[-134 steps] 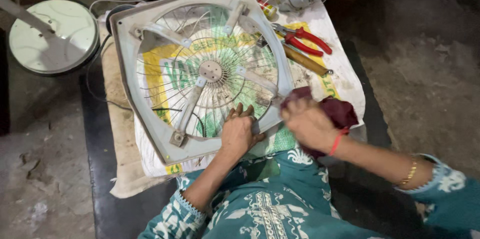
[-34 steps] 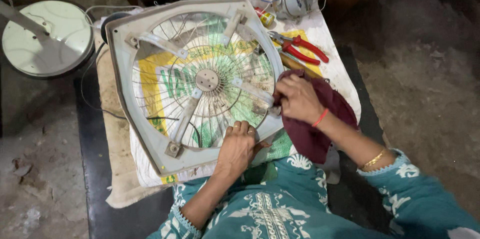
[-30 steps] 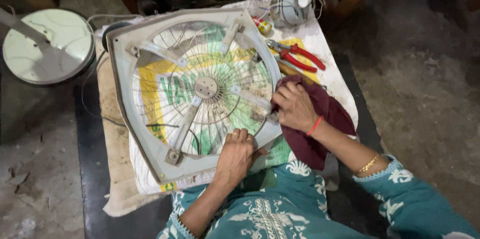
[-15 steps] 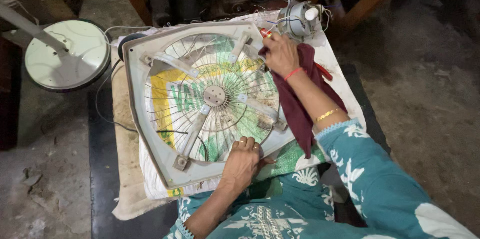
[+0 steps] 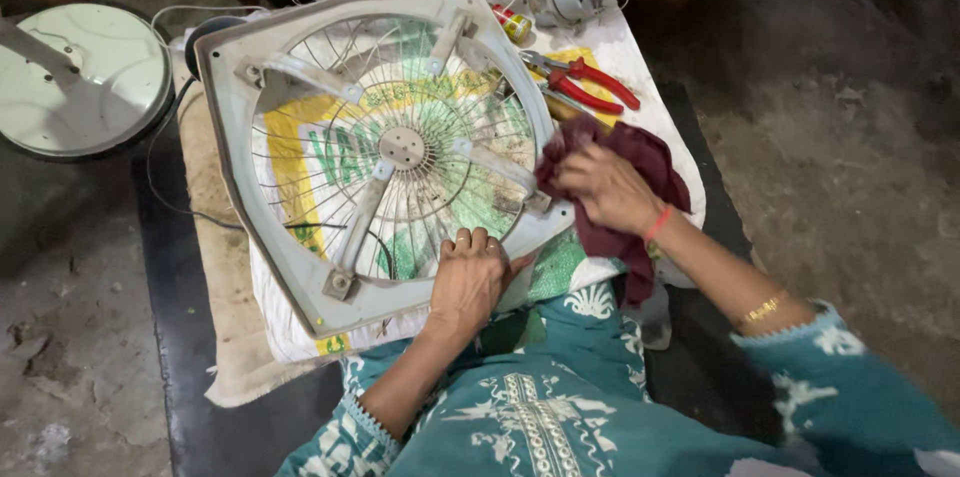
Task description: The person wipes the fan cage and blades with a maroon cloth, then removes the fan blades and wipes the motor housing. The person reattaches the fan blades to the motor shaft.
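- The left hand point(image 5: 467, 277) is pressing flat, fingers spread and gripping nothing, on the six o'clock rim of the pale square plastic fan frame with its round wire grille point(image 5: 385, 152), seemingly steadying it.
- The right hand point(image 5: 608, 192) is clutching a crumpled maroon cloth point(image 5: 625, 162), pushing it against the frame's four o'clock edge, as if wiping.
- The frame is lying flat on a printed white sack point(image 5: 640, 67), probably protecting the table.
- Red-handled pliers point(image 5: 585, 85) are lying at two o'clock, within reach.
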